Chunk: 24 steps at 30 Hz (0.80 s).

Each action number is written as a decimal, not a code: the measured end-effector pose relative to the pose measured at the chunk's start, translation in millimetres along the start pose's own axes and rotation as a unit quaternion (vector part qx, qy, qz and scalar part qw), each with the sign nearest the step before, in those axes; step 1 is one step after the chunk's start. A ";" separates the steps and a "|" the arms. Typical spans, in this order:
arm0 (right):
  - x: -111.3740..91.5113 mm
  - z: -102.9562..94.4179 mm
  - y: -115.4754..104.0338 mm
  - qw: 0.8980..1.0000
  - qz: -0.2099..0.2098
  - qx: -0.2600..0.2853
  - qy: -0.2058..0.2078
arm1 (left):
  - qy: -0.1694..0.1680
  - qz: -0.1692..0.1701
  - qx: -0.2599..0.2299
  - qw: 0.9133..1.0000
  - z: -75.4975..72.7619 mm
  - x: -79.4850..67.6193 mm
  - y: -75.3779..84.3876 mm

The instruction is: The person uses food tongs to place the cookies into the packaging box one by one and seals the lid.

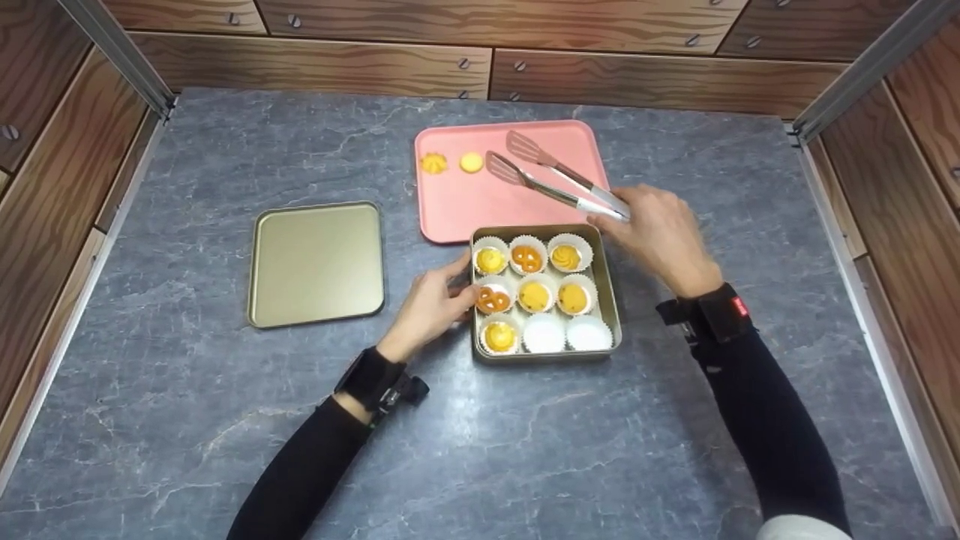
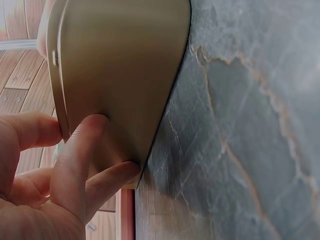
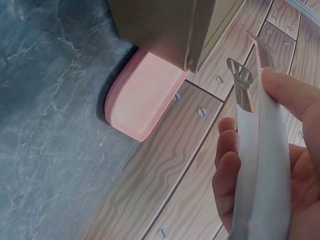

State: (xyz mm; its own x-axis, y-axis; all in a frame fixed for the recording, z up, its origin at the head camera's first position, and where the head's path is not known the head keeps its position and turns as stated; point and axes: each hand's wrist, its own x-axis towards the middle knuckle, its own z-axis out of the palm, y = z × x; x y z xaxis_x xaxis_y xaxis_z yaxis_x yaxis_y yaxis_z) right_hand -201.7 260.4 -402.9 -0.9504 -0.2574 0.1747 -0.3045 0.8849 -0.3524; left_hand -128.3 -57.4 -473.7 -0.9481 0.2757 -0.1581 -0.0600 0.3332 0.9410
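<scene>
Your left hand [image 2: 62, 197] holds a gold tin [image 2: 122, 55] at its rim and side, on a veined gray tabletop [image 2: 245, 120].

- One square gold metal tin [image 1: 547, 357] and one matching square gold metal lid [image 1: 316, 264] are lying on one grey marbled table [image 1: 480, 480].
- One rectangular pink tray [image 1: 450, 206] is lying there.
- One pair of silver metal tongs [image 1: 551, 191] is showing two slotted ends.
- Nine round white fluted paper cups [image 1: 544, 335] are standing in the tin.
- Two brown glossy pretzels [image 1: 493, 302] are sitting in cups.
- Seven yellow biscuits [image 1: 573, 298] are showing: five in cups, two on the tray.
</scene>
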 end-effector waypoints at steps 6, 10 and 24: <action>12.6 3.3 -5.4 1.000 -0.010 -0.025 -0.002 | 0.004 0.006 0.007 1.000 0.0 -0.5 1.2; 21.9 6.4 -9.4 0.999 -0.015 -0.042 -0.008 | 0.006 0.007 0.013 1.000 -0.2 -0.5 1.5; 47.0 15.1 -21.8 0.995 0.001 -0.075 -0.065 | 0.006 0.006 0.011 1.000 0.4 1.4 1.3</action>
State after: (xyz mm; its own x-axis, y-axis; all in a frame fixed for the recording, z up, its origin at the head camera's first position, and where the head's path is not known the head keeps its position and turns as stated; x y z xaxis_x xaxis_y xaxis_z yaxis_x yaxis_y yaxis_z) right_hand -240.7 223.1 -400.8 -0.9541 -0.2951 0.0512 -0.2992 0.9308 -0.2100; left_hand -129.6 -56.2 -472.8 -0.9524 0.2697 -0.1424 -0.0411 0.3491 0.9362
